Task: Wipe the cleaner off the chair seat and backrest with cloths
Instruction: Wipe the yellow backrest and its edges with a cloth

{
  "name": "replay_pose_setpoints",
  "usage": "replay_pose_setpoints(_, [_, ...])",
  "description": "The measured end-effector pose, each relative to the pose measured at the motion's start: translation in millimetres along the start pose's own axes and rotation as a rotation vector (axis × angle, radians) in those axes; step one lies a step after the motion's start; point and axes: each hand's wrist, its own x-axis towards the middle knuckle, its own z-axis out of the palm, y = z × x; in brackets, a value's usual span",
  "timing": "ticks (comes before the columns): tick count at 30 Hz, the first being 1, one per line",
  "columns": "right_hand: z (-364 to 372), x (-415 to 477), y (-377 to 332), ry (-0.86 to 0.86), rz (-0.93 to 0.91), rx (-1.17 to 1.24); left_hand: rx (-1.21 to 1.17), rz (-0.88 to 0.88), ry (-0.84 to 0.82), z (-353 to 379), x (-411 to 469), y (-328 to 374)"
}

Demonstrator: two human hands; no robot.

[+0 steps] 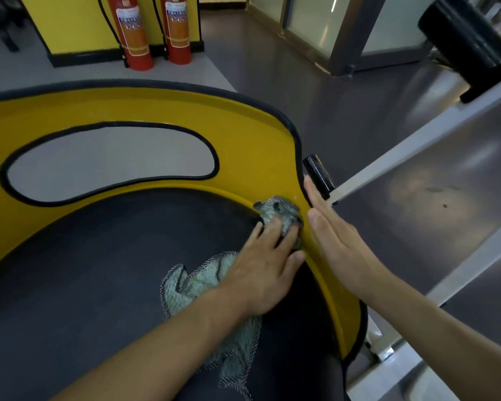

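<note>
The chair has a dark seat cushion [104,270] inside a yellow shell backrest [162,108] with a black-edged oval cut-out. My left hand [265,261] presses a pale green cloth [191,287] onto the seat where it meets the yellow rim at the right. Part of the cloth bunches beyond my fingertips, the rest trails under my forearm. My right hand [336,241] lies flat with straight fingers against the outer side of the yellow rim and holds nothing.
Two red fire extinguishers [133,33] stand by a yellow pillar beyond the chair. A white metal frame [417,140] with black padded rollers [318,176] runs along the right side. Grey floor surrounds the chair.
</note>
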Motion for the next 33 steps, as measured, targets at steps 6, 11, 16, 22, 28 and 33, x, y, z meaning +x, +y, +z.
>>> replay_pose_setpoints(6, [1, 0, 2, 0.005, -0.014, 0.044, -0.077, -0.007, 0.155, -27, 14, 7])
replay_pose_setpoints(11, [1, 0, 2, -0.006, 0.001, 0.042, -0.016, 0.002, 0.090, -33, 13, -4])
replay_pose_setpoints(16, [1, 1, 4, 0.009, -0.002, -0.003, 0.141, -0.045, -0.154, -4, 3, -3])
replay_pose_setpoints(22, [1, 0, 0, 0.002, 0.004, 0.067, -0.235, -0.041, 0.093, -32, 13, 12])
replay_pose_setpoints(28, [0, 0, 3, 0.008, -0.005, 0.045, -0.367, -0.110, -0.019, -18, 9, 11])
replay_pose_setpoints(33, [0, 0, 1, 0.004, -0.012, 0.046, -0.365, -0.151, -0.056, -18, 6, 14])
